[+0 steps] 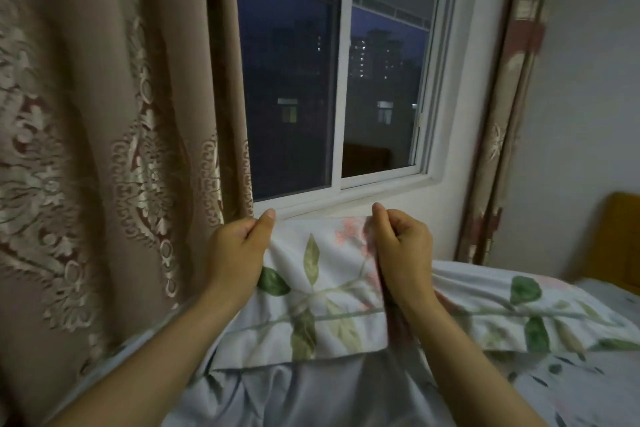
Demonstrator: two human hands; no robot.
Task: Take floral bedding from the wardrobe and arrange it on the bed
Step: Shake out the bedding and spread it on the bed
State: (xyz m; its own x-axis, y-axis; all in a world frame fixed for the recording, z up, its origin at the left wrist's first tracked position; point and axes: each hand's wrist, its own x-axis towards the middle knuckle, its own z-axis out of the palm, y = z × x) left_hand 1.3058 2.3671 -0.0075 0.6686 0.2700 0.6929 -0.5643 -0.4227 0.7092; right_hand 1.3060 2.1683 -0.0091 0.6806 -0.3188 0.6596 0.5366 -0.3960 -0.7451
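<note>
Bedding [322, 291] in a floral print hangs lifted just below the window [341, 80], its lower part draped on the bed [571, 381]. We pinch its top edge with both hands: our left hand [239, 250] at the left corner, our right hand [403, 246] gathering a fold. A patterned curtain [104, 149] hangs left of the window.

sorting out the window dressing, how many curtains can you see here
2. The left curtain hangs wide left of the window; the right curtain is gathered narrow at its right side. Both run out of frame, so more may be hidden.
</note>
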